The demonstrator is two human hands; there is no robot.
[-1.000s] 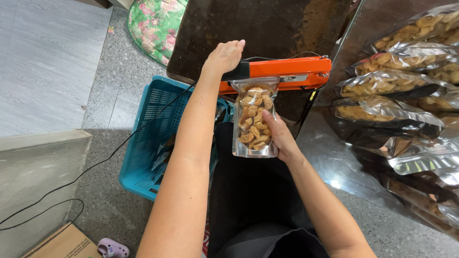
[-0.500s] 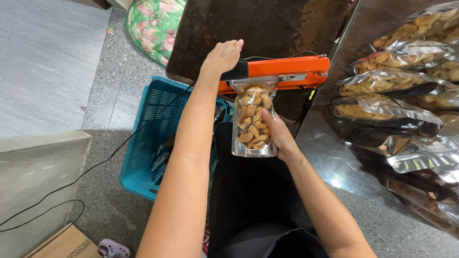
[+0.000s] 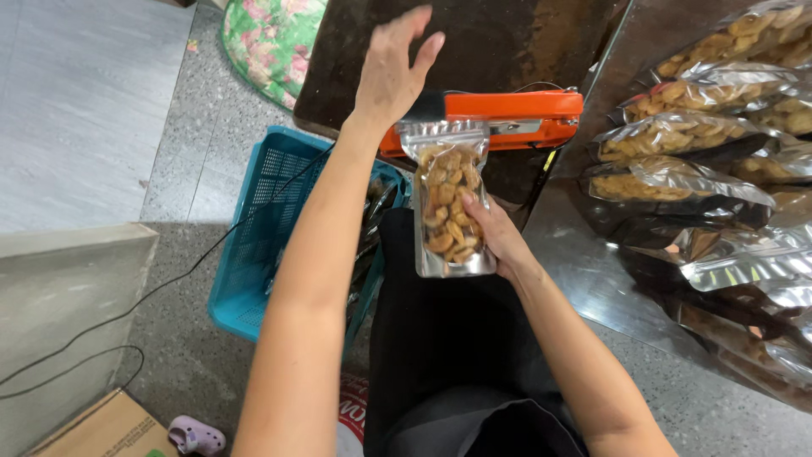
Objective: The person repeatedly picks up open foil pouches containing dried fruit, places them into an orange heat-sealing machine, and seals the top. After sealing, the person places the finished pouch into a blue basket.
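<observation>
My right hand (image 3: 495, 237) grips a clear pouch of nuts (image 3: 448, 203) from its right side and underneath. The pouch's top edge sits in the jaw of an orange heat sealer (image 3: 507, 117) on a dark table (image 3: 507, 42). My left hand (image 3: 393, 68) rests on the sealer's black handle at its left end, fingers spread and lifted.
Several filled pouches of nuts (image 3: 702, 135) lie piled on a shiny metal surface (image 3: 584, 271) at the right. A blue plastic basket (image 3: 262, 237) stands on the floor at my left, with a cable (image 3: 127, 313) running past it. A floral cushion (image 3: 271, 38) lies further back.
My left hand's fingers have lifted and spread above the sealer handle. The pouch stays in the sealer jaw, held by my right hand.
</observation>
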